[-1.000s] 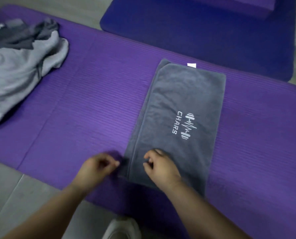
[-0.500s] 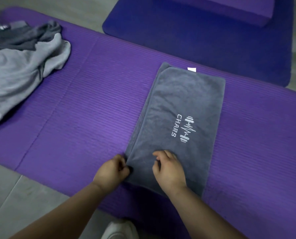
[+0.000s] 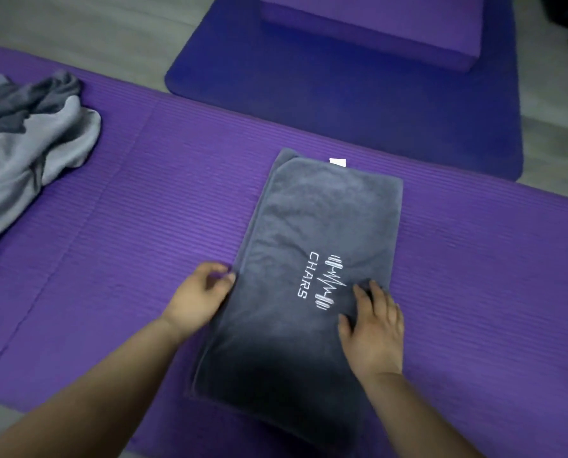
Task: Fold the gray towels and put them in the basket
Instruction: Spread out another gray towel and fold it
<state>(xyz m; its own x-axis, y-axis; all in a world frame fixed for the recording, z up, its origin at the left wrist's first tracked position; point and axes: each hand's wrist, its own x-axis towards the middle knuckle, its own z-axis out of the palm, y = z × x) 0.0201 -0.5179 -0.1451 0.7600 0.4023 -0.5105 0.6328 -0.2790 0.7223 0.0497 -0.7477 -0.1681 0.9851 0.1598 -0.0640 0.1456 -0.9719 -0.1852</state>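
The purple mat (image 3: 137, 226) on the floor carries everything for this task; a blue mat (image 3: 342, 104) with a purple block (image 3: 375, 24) on it lies beyond. At the mat's far left sits a loose pile of gray towels (image 3: 28, 153), not yet folded. Near the mat's middle lies the gray towel (image 3: 312, 223) being worked, already folded into a long narrow strip, flat, logo (image 3: 322, 280) up.

The step in hand looks like smoothing and squaring this strip before the next fold. The right hand (image 3: 373, 328) lies flat on the towel near its right edge, its fingers (image 3: 362, 294) straight and slightly spread, pressing, holding nothing. The left hand (image 3: 200, 299) is at the towel's left long edge with its fingers (image 3: 223, 279) curled against the hem.

The next move probably calls for taking the near end at both corners and bringing it over to the far end, keeping the edges aligned so that the layers do not skew.

Motion blur hides whether the left hand pinches the hem or only touches it. The basket is nowhere in view. The pile runs off the left border, so its count cannot be told. A white tag (image 3: 338, 162) peeks from the towel's far edge; its print is unreadable.
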